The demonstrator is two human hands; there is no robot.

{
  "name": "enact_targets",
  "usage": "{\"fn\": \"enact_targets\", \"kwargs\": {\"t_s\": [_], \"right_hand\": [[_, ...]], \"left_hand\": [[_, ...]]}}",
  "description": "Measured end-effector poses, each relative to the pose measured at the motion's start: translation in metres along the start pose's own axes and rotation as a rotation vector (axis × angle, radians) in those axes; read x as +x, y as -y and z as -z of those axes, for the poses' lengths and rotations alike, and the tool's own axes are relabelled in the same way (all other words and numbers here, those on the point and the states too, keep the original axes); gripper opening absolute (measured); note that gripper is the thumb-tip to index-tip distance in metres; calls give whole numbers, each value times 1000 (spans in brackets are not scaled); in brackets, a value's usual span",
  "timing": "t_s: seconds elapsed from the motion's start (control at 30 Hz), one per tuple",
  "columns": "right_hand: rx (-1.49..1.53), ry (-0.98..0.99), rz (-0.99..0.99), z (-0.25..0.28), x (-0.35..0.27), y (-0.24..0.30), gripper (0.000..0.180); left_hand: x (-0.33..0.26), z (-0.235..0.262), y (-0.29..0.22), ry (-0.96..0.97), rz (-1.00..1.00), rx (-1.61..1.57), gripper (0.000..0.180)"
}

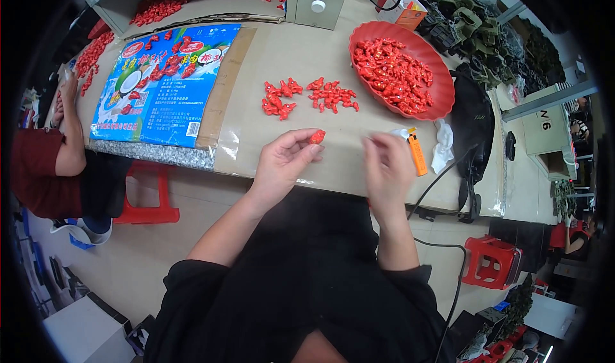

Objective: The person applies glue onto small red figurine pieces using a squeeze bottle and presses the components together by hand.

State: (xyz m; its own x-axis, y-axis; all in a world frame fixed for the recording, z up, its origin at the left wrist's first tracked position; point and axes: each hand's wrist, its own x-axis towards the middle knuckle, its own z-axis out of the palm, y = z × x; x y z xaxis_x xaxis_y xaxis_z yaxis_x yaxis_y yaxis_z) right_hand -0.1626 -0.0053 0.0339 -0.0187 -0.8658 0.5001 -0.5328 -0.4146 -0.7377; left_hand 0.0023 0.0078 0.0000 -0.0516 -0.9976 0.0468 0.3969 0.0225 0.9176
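Between the thumb and fingers of my left hand (285, 161) is a small red plastic piece (317, 137), held just above the table's near edge. My right hand (389, 168) hovers to the right, smeared by motion, so whether its fingers hold anything cannot be made out. Beyond my hands, two loose clusters of similar red pieces lie on the table: a left cluster (280, 98) and a right cluster (332, 96). A round red bowl (446, 109) heaped with more of these pieces stands at the far right.
Beside my right hand lie an orange, flat tool (418, 153) and crumpled white tissue (442, 146). A black bag (473, 116) and a cable rest at the right. Blue printed cardboard (160, 88) with scattered red pieces covers the left. A grey machine (314, 4) stands behind; another person (48, 164) sits left.
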Motion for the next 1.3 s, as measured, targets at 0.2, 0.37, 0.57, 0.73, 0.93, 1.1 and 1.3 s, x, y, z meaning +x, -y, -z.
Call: {"fn": "enact_targets", "kwargs": {"t_s": [0.2,0.37,0.57,0.73,0.93,1.1,1.3], "right_hand": [[-315,233,-87,-56,42,-15,13],[-273,283,-31,-53,36,-15,14],[876,286,-643,-11,2,-21,12],[1230,282,-841,11,-15,-26,11],[1203,330,-836,20,-17,-32,12],[1037,340,-727,25,-19,-31,11],[712,336,-475,21,-24,-26,8]], "left_hand": [[0,5,-1,53,-11,57,26],[-2,11,-1,82,-20,99,26],[-2,6,-5,134,8,100,24],[-6,-4,-5,208,21,188,25],[-6,-16,-2,243,18,292,24],[-5,-19,1,282,-1,386,24],[-6,-19,2,294,-57,488,24]]}}
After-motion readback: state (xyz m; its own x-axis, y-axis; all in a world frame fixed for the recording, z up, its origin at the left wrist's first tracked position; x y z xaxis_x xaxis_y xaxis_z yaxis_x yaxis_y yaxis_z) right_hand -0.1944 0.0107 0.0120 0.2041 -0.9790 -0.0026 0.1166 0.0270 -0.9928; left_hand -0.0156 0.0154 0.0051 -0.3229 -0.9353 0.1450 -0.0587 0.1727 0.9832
